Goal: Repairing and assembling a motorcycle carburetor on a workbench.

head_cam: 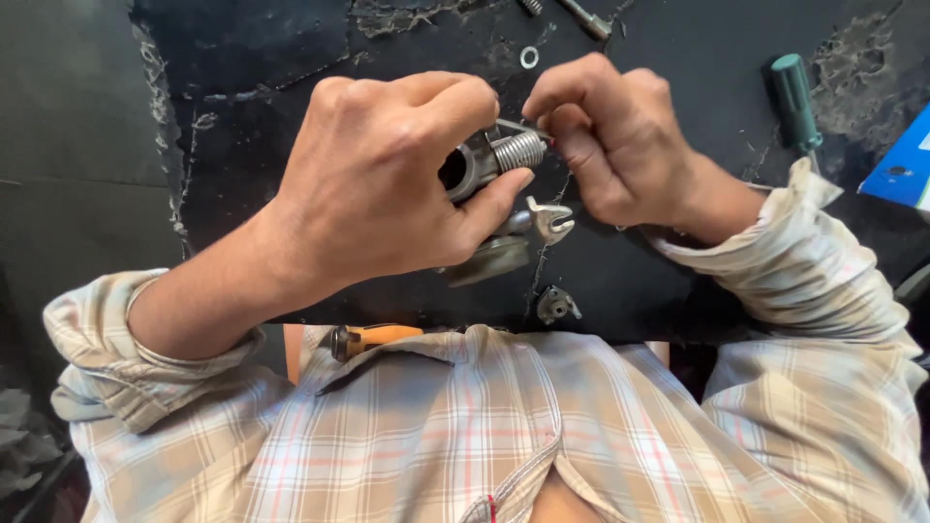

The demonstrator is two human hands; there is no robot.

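My left hand (387, 184) grips a small metal assembly (472, 167) with a round bore and a coil spring (518, 150) on its side, plus a bracket (549, 219) and a flat plate hanging below. My right hand (610, 136) pinches the thin wire end of the spring between thumb and forefinger, right beside the left hand. Both hands hover over a worn black work surface (678, 39).
A small metal fitting (557, 305) lies near the surface's front edge. An orange-handled tool (373, 339) sits at the edge by my shirt. A green-handled screwdriver (796, 102) lies at the right, a washer (529, 57) and a bolt (586, 17) at the top, a blue object (906, 165) far right.
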